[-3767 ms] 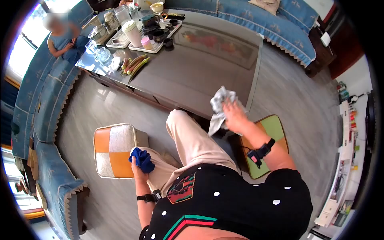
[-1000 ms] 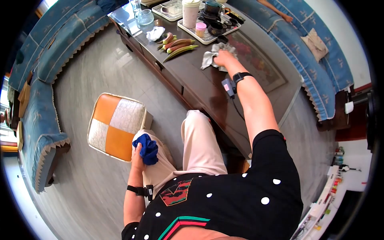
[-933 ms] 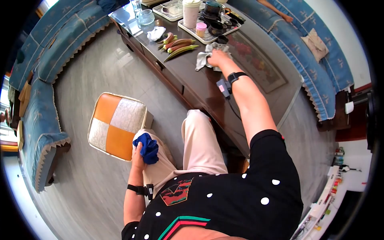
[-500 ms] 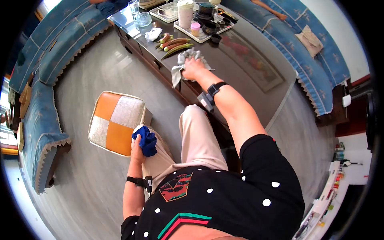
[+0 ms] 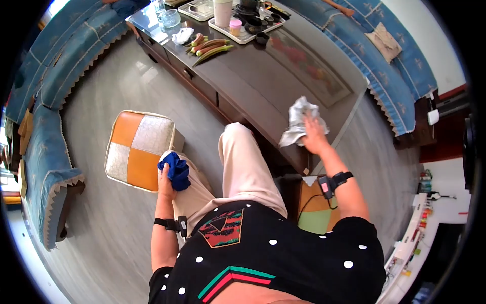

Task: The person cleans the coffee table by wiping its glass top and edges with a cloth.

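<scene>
A crumpled grey-white cloth (image 5: 299, 121) lies under my right hand (image 5: 315, 134) at the near right end of the dark glossy table (image 5: 248, 76). The fingers of that hand press on the cloth. My left hand (image 5: 166, 183) rests by my left knee, its fingers wrapped round a bunched dark blue cloth (image 5: 175, 171). Reddish and green pods (image 5: 210, 48) lie in a small pile near the table's long front edge, with a crumpled white tissue (image 5: 183, 35) to their left.
A tray (image 5: 243, 36) holds a tall white cup (image 5: 223, 12), a pink-lidded jar (image 5: 235, 27) and dark teaware. A glass bowl (image 5: 169, 19) stands left. A checkered stool (image 5: 139, 151) is left of my knees, another (image 5: 314, 223) at right. Blue sofas (image 5: 48, 147) surround the table.
My right hand and the grey-white cloth have moved from near the pods to the right end of the table. My left hand still holds the blue cloth. The view has shifted slightly.
</scene>
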### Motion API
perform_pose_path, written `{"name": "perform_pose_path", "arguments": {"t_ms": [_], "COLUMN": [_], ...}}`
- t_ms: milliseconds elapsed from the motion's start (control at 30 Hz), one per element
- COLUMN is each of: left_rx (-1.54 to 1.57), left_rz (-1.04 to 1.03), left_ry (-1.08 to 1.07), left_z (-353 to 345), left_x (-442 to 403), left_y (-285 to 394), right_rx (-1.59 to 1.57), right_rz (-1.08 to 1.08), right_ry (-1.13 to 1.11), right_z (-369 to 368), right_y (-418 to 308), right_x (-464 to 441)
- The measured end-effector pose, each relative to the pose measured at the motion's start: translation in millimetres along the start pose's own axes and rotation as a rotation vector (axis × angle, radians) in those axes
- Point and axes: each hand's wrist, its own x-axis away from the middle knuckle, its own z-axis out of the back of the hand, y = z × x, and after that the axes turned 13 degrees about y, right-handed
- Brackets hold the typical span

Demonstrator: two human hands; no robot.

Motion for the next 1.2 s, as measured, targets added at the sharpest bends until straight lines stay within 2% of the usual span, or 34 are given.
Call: {"name": "perform_pose_path", "arguments": {"t_ms": [133,167,267,400,600,733,833,967,1100,1200], "left_rx": [0.002,-0.005,-0.023,0.024,-0.025,-0.066,-0.107,-0.083,-0.045,-0.04], "left_rz": [0.023,0.021,0.022,0.04,-0.007,-0.021,-0.045,-0.059,-0.023,-0.019], "left_ry": [-0.039,-0.029,-0.012,-0.04,0.014,-0.041,-0.006,-0.019,-0.02,0.006], "left_z": [-5.3,-4.5,-3.3,-1.4,-8.7,-14.2,-12.8,-3.3,2.5,-1.9], "left_x": [-1.6,-3.9,-5.0,-8.8,-7.1,-2.1,-1.5,-5.2,-6.9,-5.7], "left_y": [3.1,2.6,1.9,-0.3,-0.2,5.2,4.9,0.2,-2.8,-1.7], "right_rx": [0.015,-0.014,0.067,0.085,0.003,-0.048,-0.114,-0.151,-0.153,-0.148], "right_rz": [-0.339,-0.337,-0.477,-0.541,-0.247,0.022,0.193,0.314,0.208,0.05], "right_ry": [0.013,0.079,0.086,0.092,0.029,0.037,0.061,0.045,0.041,0.034], "right_z": [-12.4,-25.7,-32.9,-33.6,-10.0,-13.5,-11.1,-6.8,10.5,13.7], "right_y": [96.3,123.1,130.1,74.6,-122.2,-220.9,-247.3,-205.2,-140.3,-88.1], "right_x": [-11.7,-24.6,-73.3,-156.9,-216.5,-200.4,-157.4,-90.2,-5.1,43.8]}}
